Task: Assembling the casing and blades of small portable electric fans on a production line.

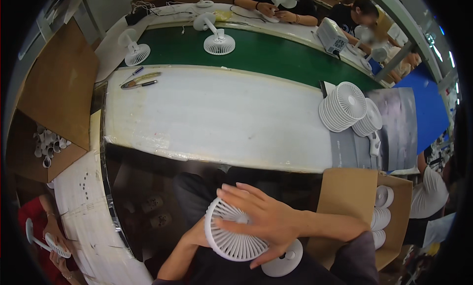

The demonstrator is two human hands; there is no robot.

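Note:
A white desk fan (236,243) is held over my lap, its round slatted grille turned up. My right hand (276,218) spans the front of the grille, fingers spread across it and gripping near the rim. Behind the fan's left side is my left hand (198,234), supporting the head; its fingertips are hidden by the grille. The fan's round white base (283,260) shows below my right wrist, and the neck between them is mostly covered.
White table (221,117) ahead holds pliers (140,81), a screwdriver (133,74) and stacked fan grilles (340,107). Fans (219,42) stand on the green belt (172,46). Open cartons (345,196) flank me. Co-workers handle fans at far side and lower left (58,245).

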